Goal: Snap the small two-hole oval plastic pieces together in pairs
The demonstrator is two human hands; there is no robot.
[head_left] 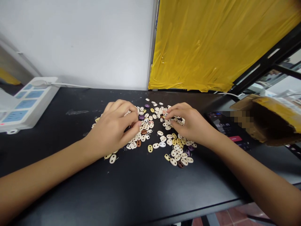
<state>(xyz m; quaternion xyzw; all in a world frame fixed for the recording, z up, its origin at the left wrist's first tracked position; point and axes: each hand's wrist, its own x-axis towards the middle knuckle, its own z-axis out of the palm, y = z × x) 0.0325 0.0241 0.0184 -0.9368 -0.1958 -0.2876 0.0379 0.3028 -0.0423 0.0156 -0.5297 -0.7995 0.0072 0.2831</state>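
black table, mostly cream buttons mixed with yellow, purple, brown and pink, bright yellow sheeting, white power strip with pale blue panels

Head view: evenly bright, soft sheen on black tabletop; glossy highlights on yellow plastic sheeting; blurred hands; wide-angle stretch toward edges; pixelated patch beside smartphone.

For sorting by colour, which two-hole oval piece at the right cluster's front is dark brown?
The oval piece on the near edge, between cream pieces; others are paler or purple.
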